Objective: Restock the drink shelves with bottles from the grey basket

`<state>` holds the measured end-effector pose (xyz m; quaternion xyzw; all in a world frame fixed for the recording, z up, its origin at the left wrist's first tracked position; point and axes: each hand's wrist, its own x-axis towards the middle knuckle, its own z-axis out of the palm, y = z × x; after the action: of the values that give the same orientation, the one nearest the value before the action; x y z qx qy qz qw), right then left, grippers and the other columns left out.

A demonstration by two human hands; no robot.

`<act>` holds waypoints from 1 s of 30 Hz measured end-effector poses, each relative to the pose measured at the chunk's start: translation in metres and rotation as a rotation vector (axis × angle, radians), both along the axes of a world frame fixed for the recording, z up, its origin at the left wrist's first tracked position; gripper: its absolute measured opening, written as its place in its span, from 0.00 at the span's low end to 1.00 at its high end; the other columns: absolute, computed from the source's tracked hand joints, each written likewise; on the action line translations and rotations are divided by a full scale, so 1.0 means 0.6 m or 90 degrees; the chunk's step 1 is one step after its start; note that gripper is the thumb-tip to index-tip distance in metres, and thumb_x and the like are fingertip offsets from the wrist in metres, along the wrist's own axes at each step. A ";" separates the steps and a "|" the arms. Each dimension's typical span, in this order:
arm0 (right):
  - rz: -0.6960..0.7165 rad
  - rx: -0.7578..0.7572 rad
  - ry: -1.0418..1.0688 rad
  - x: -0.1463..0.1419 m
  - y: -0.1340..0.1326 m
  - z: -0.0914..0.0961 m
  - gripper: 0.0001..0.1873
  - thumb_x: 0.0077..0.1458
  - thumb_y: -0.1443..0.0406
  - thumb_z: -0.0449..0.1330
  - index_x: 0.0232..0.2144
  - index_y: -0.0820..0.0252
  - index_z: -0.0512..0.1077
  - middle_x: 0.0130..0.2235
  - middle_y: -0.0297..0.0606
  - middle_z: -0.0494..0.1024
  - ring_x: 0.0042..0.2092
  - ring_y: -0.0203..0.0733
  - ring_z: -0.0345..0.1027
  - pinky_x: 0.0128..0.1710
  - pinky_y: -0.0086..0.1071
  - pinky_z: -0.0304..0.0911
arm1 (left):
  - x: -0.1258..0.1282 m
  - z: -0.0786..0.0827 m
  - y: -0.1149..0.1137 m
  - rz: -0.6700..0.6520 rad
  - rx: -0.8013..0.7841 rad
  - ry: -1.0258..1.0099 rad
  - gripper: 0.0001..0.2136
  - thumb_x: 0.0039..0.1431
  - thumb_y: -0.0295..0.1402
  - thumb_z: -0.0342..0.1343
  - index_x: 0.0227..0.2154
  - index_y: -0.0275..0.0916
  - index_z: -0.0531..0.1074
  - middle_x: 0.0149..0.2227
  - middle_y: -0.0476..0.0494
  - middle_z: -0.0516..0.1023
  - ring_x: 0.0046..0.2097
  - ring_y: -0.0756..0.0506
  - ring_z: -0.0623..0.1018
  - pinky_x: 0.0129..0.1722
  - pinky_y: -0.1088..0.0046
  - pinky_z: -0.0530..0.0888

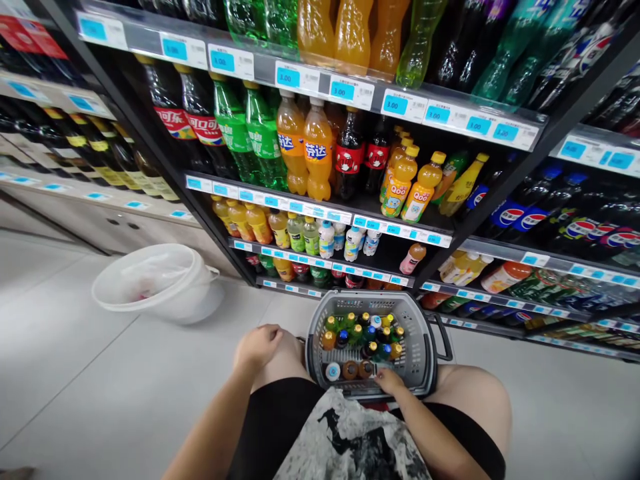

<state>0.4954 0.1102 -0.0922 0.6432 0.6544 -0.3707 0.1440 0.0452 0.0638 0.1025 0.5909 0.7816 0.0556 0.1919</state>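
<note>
"Pale tiled floor (150, 387); stocked drinks shelf (285, 202) beyond. Container?"

"Grey basket (413, 320), one, set between the legs (480, 393). Contents: capped bottles (356, 333), mostly upright, tops facing up."

"Nearest the right hand (389, 381)?"

"Brown-topped bottle (367, 369), near row of the basket. Lies just left of that hand and slightly farther from the person; long axis appears upright. Right hand is the closer."

"Condition of hands?"

"Right: at the basket's near side, fingertips pointing inward; grip or contact, cannot tell. Left hand (259, 348): on the left leg, well apart from the bottles, fingers bent, nothing seen held; fully closed or not, cannot tell."
</note>
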 end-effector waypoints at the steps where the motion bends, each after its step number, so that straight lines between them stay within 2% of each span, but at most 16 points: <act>1: 0.004 0.002 0.001 0.000 0.000 0.002 0.13 0.63 0.63 0.59 0.47 0.56 0.81 0.50 0.43 0.82 0.55 0.52 0.76 0.56 0.39 0.67 | 0.001 0.001 0.001 0.000 0.003 -0.003 0.19 0.68 0.40 0.43 0.41 0.43 0.81 0.48 0.40 0.85 0.52 0.38 0.81 0.50 0.64 0.70; 7: 0.019 0.001 -0.001 -0.002 0.001 0.017 0.13 0.63 0.63 0.60 0.46 0.56 0.81 0.51 0.43 0.81 0.56 0.51 0.75 0.56 0.37 0.66 | 0.000 -0.005 0.005 -0.006 0.004 0.003 0.19 0.67 0.40 0.43 0.39 0.43 0.81 0.47 0.41 0.85 0.51 0.38 0.81 0.49 0.64 0.70; 16: 0.054 -0.026 -0.028 -0.003 0.001 0.038 0.17 0.68 0.61 0.58 0.53 0.59 0.79 0.53 0.44 0.80 0.57 0.51 0.74 0.55 0.36 0.66 | 0.005 -0.006 0.009 -0.002 -0.013 0.036 0.20 0.66 0.42 0.43 0.40 0.44 0.82 0.47 0.40 0.85 0.50 0.37 0.81 0.46 0.64 0.70; 22: 0.140 -0.078 -0.052 0.010 0.033 0.020 0.17 0.65 0.63 0.63 0.54 0.60 0.78 0.55 0.45 0.79 0.59 0.50 0.72 0.60 0.40 0.64 | 0.010 -0.020 0.009 0.009 0.021 0.006 0.19 0.66 0.42 0.45 0.39 0.45 0.83 0.47 0.43 0.86 0.50 0.40 0.81 0.47 0.68 0.72; 26: 0.165 -0.100 -0.115 0.025 0.052 0.008 0.18 0.69 0.62 0.60 0.56 0.66 0.75 0.56 0.50 0.77 0.58 0.49 0.71 0.62 0.48 0.64 | 0.014 -0.030 0.012 0.002 0.035 -0.020 0.18 0.64 0.41 0.47 0.38 0.45 0.83 0.46 0.44 0.86 0.50 0.40 0.81 0.48 0.69 0.72; 30: 0.191 -0.129 -0.135 0.030 0.058 0.002 0.16 0.69 0.61 0.62 0.54 0.66 0.76 0.55 0.49 0.77 0.57 0.49 0.72 0.60 0.47 0.65 | 0.018 -0.029 0.018 0.000 0.032 -0.027 0.18 0.64 0.40 0.48 0.38 0.42 0.83 0.47 0.41 0.86 0.50 0.38 0.81 0.49 0.66 0.73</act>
<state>0.5133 0.1451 -0.0909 0.5561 0.6832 -0.3395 0.3298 0.0562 0.0748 0.0853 0.5945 0.7755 0.0875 0.1936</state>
